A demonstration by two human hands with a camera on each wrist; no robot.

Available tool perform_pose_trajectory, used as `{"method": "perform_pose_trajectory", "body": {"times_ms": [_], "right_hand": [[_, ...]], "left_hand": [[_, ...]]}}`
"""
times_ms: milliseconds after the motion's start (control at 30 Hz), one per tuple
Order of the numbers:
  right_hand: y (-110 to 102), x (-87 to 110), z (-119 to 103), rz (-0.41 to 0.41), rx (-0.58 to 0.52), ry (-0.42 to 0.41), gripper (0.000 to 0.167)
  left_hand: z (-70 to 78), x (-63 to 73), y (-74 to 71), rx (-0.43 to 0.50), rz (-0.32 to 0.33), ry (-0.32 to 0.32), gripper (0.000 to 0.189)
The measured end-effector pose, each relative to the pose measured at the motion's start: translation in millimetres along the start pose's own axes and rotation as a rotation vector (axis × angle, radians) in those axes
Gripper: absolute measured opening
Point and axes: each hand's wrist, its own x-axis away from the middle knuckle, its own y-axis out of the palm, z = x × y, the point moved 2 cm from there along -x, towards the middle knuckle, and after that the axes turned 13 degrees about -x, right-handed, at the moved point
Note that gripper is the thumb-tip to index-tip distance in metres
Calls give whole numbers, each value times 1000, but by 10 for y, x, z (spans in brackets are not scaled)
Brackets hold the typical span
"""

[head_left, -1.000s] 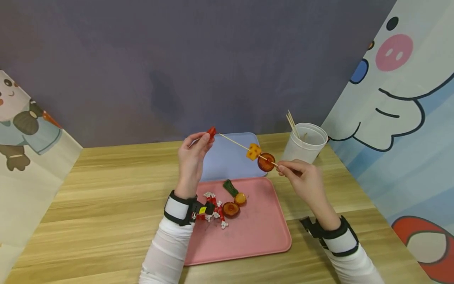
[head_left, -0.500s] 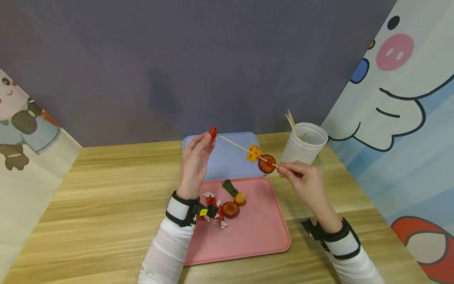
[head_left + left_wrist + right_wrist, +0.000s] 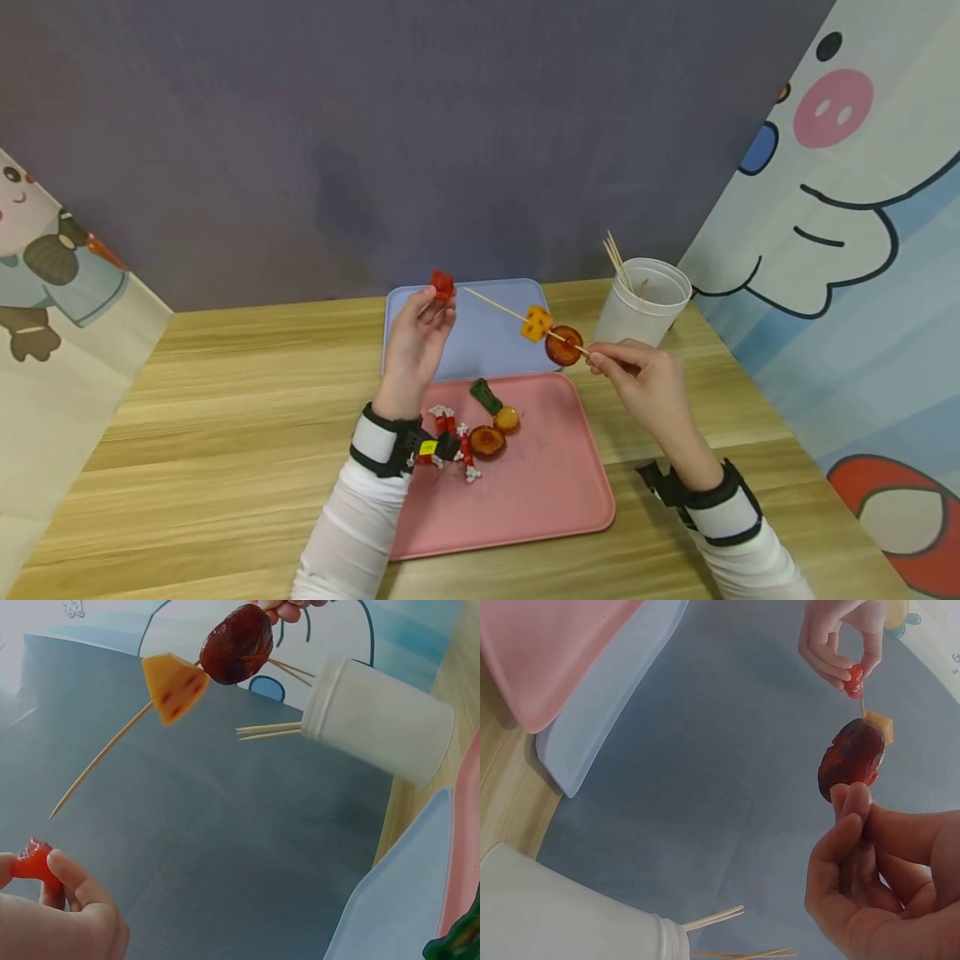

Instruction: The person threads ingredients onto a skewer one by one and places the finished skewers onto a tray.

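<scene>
Between thumb and fingers, my left hand (image 3: pixel 415 350) pinches a small glossy red toy food piece (image 3: pixel 443 286). My right hand (image 3: pixel 645 379) pinches the near end of a wooden skewer (image 3: pixel 491 298). Threaded on it are a yellow spotted, cheese-like wedge (image 3: pixel 176 686) and a dark brown, mushroom-cap-like round (image 3: pixel 238 645), the round closer to my right fingers. The skewer's bare pointed end aims at the red piece, and a gap shows between them in the left wrist view. Both hands are raised over the back of the table, in front of the grey wall.
A pink tray (image 3: pixel 540 492) holds a green piece (image 3: pixel 486 395), a yellow round (image 3: pixel 507 419), a brown round (image 3: pixel 487 442) and several red-and-white pieces (image 3: pixel 468 457). Behind it lies a blue tray (image 3: pixel 480 337). At the back right, a white tub (image 3: pixel 633 317) holds several skewers (image 3: pixel 617 258).
My left fingers have turned the red piece and shifted it slightly left and down, so more of it shows. The right hand and the loaded skewer have hardly moved.
</scene>
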Motion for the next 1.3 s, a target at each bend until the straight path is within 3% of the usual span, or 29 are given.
{"method": "perform_pose_trajectory", "body": {"times_ms": [400,800,1300], "right_hand": [[18,26,-38,-15,-4,0,10],[33,29,-38,-12,16,-23,10],[40,36,-33,-4,48,-20,10]], "left_hand": [[-7,-4,-6,23,-20,-68,14],[-7,21,18,11,-16,-66,20],[-46,24,17,-85,-39,-44,12]]}}
